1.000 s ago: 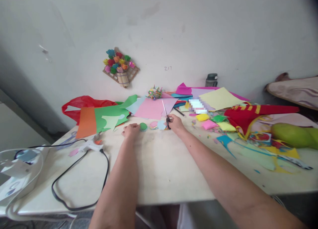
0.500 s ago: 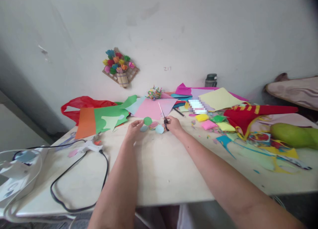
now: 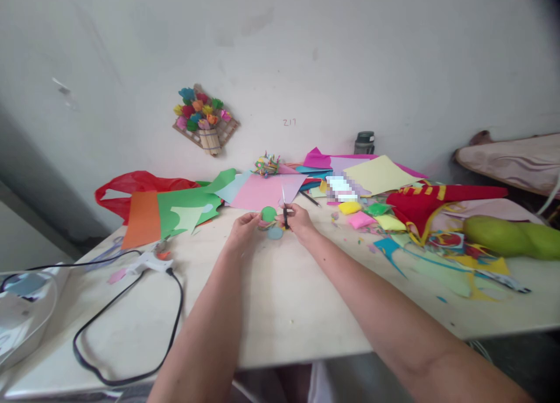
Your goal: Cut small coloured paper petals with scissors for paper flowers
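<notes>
My left hand (image 3: pixel 244 228) is lifted just above the table and pinches a small green paper circle (image 3: pixel 268 214). My right hand (image 3: pixel 297 218) grips a pair of scissors (image 3: pixel 284 207) by its black handles, blades pointing up and away, right beside the circle. Under and between the two hands lie a pale blue paper circle (image 3: pixel 275 233) and a pinkish one, partly hidden by my fingers. Behind them a pink paper sheet (image 3: pixel 256 192) lies flat on the table.
A glue gun (image 3: pixel 149 263) with a looping black cord (image 3: pixel 126 333) lies at the left. Orange and green sheets (image 3: pixel 175 207) and a red plastic bag (image 3: pixel 131 184) sit behind it. Coloured papers, scraps and red cloth (image 3: pixel 433 202) crowd the right side, with a green gourd (image 3: pixel 507 237) at the far right.
My left hand picked the green circle up off the table and brought it right toward the scissors. My right hand drew closer with the scissors. The view shifted slightly right.
</notes>
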Available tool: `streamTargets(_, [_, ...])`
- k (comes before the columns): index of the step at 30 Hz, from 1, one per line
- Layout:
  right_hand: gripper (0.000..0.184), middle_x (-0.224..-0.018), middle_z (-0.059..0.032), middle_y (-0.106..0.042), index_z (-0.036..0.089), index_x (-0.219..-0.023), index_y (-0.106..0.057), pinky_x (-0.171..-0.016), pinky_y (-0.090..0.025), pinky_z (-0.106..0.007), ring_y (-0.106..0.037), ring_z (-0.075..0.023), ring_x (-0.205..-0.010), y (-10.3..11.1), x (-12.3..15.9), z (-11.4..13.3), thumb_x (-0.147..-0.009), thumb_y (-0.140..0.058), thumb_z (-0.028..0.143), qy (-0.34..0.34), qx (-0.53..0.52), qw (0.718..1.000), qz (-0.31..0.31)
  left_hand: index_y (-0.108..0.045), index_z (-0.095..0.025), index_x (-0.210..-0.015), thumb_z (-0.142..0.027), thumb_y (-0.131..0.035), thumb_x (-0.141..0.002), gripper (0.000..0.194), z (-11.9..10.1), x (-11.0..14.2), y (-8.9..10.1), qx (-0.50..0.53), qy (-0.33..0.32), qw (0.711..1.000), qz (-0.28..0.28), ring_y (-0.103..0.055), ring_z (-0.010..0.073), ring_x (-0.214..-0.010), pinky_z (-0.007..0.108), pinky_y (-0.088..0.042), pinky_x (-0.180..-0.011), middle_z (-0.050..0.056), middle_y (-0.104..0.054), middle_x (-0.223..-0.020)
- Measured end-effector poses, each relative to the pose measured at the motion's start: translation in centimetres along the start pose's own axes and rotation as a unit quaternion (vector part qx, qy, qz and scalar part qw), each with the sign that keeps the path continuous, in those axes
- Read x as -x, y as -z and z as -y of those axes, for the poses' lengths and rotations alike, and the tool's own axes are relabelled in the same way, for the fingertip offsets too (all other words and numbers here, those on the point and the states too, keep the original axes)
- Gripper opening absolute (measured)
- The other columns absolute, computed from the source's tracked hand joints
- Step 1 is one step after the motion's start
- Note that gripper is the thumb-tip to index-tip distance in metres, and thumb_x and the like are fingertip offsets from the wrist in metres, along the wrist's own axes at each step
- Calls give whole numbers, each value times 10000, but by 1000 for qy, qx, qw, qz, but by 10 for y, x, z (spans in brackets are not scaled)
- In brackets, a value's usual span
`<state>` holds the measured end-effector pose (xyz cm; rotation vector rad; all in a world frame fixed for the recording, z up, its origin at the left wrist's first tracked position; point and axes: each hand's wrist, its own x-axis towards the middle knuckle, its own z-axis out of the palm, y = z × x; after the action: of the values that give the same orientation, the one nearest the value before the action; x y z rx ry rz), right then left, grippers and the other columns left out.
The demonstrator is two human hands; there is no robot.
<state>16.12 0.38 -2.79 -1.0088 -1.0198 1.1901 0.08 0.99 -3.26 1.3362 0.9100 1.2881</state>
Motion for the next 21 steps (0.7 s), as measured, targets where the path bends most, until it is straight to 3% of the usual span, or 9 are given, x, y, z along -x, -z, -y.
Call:
streamTargets(8, [316, -513, 76, -536, 158, -850, -526, -435, -417, -206, -485, -74, -396, 1, 3, 6, -578, -683, 122, 11, 28, 999, 18, -667, -142, -683, -531, -601, -671, 395, -2, -3, 6, -81, -13, 996, -29, -560, 157, -665, 269, -373, -626, 52, -645, -661])
streamTargets(15, [316, -515, 75, -546, 163, -810, -527, -413, -406, -210, -477, -81, -380, -1, 5, 6, -532, -653, 83, 14, 70, 996, 55, -550, -151, -590, -335, -762, -531, 287, -4, 2, 2, -54, 39, 997, 31, -389, 58, -433, 228, -267, -482, -45, -511, -489])
streamTargets(21, [338, -519, 75, -542, 166, -827, -532, -426, -420, -214, -457, -69, -386, 2, 2, 3, -528, -688, 172, 32, 38, 998, 40, -563, -149, -625, -317, -764, -533, 278, -2, 1, 2, -36, 42, 997, 58, -467, 75, -482, 224, -324, -517, -28, -567, -542])
